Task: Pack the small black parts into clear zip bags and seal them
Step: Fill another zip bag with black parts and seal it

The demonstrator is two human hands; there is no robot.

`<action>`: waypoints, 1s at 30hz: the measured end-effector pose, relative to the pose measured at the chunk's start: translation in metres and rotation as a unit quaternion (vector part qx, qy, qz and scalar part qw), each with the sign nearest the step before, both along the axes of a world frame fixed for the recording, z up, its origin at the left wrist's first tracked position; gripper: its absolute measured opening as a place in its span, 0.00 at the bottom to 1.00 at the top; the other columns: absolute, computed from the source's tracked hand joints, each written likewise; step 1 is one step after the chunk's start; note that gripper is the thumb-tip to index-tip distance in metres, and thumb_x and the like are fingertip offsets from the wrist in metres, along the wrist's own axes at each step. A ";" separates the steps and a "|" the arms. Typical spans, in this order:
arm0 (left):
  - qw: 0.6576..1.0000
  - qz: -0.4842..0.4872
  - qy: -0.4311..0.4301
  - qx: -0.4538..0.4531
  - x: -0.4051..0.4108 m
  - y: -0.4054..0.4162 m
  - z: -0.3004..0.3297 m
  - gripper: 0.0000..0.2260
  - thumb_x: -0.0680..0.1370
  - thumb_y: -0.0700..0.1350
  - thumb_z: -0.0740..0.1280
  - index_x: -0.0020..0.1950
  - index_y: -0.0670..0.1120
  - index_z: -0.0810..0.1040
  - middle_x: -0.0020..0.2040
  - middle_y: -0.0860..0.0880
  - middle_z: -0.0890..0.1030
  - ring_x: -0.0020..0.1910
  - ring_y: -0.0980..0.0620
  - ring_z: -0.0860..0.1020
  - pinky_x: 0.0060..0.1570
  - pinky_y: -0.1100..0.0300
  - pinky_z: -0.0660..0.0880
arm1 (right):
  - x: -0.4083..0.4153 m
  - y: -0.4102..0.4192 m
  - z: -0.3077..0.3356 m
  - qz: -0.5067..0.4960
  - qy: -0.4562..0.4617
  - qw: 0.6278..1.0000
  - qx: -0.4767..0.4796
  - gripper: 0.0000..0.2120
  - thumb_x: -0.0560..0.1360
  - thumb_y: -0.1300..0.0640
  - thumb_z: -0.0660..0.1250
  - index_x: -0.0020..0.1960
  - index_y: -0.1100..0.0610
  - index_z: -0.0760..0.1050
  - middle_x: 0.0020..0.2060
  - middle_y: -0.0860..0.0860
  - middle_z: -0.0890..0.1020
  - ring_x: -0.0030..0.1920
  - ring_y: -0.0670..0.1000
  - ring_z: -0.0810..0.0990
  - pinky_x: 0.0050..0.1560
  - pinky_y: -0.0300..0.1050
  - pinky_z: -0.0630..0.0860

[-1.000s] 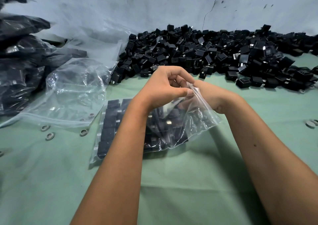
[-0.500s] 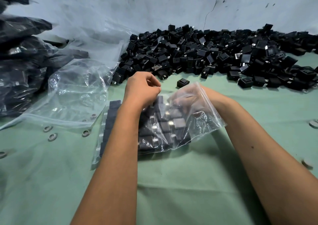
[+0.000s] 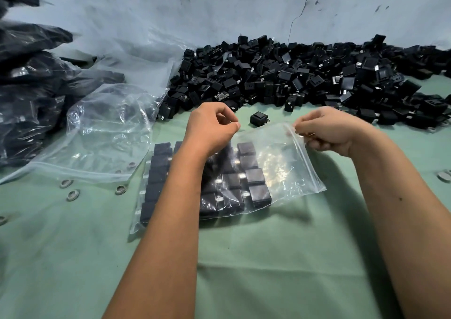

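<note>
1. The bench (image 3: 244, 270) is covered with a pale green cloth, creased in front of the hands and carrying a few small grey rings (image 3: 72, 195) off to the left hand's side.
2. Behind the bench rises a pale, scuffed wall (image 3: 219, 6) with a thin crack running down it.
3. The left hand (image 3: 210, 129) has its fingers curled, pinching one end of the top edge of a clear zip bag (image 3: 280, 167); the right hand (image 3: 329, 130) pinches the other end.
4. The bag lies between and just below the hands, holding rows of small black parts (image 3: 253, 179).
5. Beyond both hands, a big heap of loose black parts (image 3: 305, 74) sits against the wall; a single part (image 3: 259, 118) lies between the hands.
6. Left of the left hand lie empty clear bags (image 3: 107, 133) and, farther out, filled bags (image 3: 29, 86) piled up.
</note>
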State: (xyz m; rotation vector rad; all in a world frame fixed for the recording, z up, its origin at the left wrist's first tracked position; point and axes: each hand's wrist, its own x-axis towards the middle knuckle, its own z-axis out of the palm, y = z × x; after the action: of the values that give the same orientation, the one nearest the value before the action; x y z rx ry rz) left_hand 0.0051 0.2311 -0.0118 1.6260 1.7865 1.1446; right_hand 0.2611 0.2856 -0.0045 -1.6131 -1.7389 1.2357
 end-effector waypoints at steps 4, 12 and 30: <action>0.998 -0.034 0.045 -0.019 0.004 0.001 -0.003 0.05 0.74 0.44 0.77 0.43 0.52 0.83 0.37 0.54 0.83 0.34 0.58 0.79 0.37 0.64 0.72 | -0.008 0.010 -0.001 -0.134 0.016 0.975 0.174 0.07 0.78 0.58 0.70 0.42 0.56 0.82 0.33 0.53 0.81 0.29 0.49 0.76 0.30 0.42 0.71; 0.997 -0.043 0.063 -0.009 0.010 0.001 -0.006 0.07 0.71 0.44 0.79 0.42 0.54 0.83 0.35 0.56 0.84 0.33 0.63 0.80 0.38 0.64 0.74 | -0.060 0.034 -0.004 0.142 -0.256 0.932 0.213 0.24 0.83 0.63 0.62 0.74 0.43 0.73 0.74 0.52 0.73 0.75 0.59 0.65 0.77 0.58 0.61; 0.974 -0.180 0.129 0.047 0.054 -0.001 -0.010 0.22 0.77 0.31 0.67 0.61 0.58 0.81 0.53 0.50 0.76 0.58 0.49 0.72 0.64 0.49 0.72 | -0.035 -0.007 -0.011 -0.234 0.058 0.959 0.151 0.13 0.66 0.59 0.78 0.47 0.48 0.82 0.45 0.51 0.85 0.39 0.53 0.86 0.43 0.52 0.84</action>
State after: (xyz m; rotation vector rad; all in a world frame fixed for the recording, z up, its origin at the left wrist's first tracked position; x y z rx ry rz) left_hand 0.0590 0.2299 -0.0216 2.1305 1.5118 0.8933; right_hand 0.2257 0.2786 -0.0159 -1.6057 -1.2927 0.7787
